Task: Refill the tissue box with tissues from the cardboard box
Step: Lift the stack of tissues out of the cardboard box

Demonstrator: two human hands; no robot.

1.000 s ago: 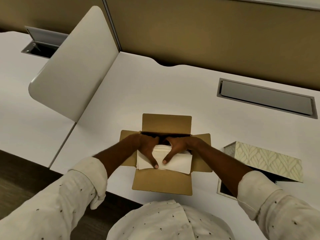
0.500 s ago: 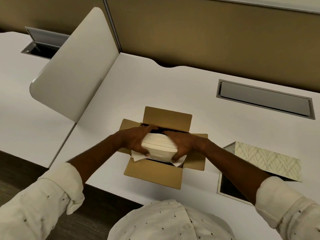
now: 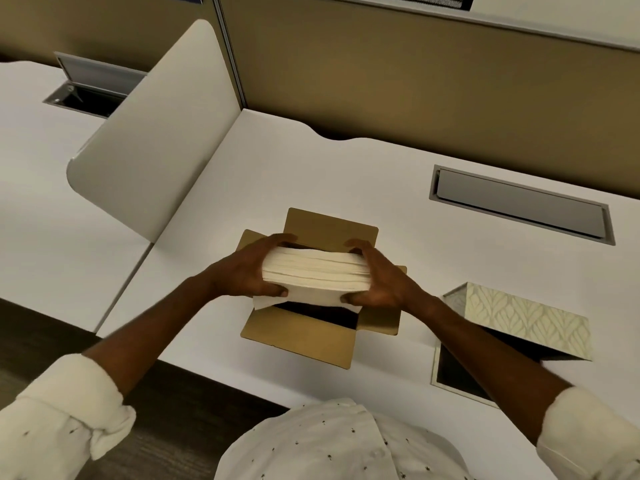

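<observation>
My right forearm hides part of the tissue box (image 3: 526, 318) at lower right; its inside looks dark, perhaps empty. My left hand (image 3: 242, 271) and right hand (image 3: 384, 280) clamp the tissue stack (image 3: 313, 271) at mid-frame, over the cardboard box (image 3: 304, 336). Bare desk (image 3: 311, 174) lies beyond.

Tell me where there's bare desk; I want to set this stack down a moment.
Bare desk lies beyond the cardboard box, up to the closed cable hatch. It is crowded between that box and the tissue box, where the right forearm crosses.
</observation>
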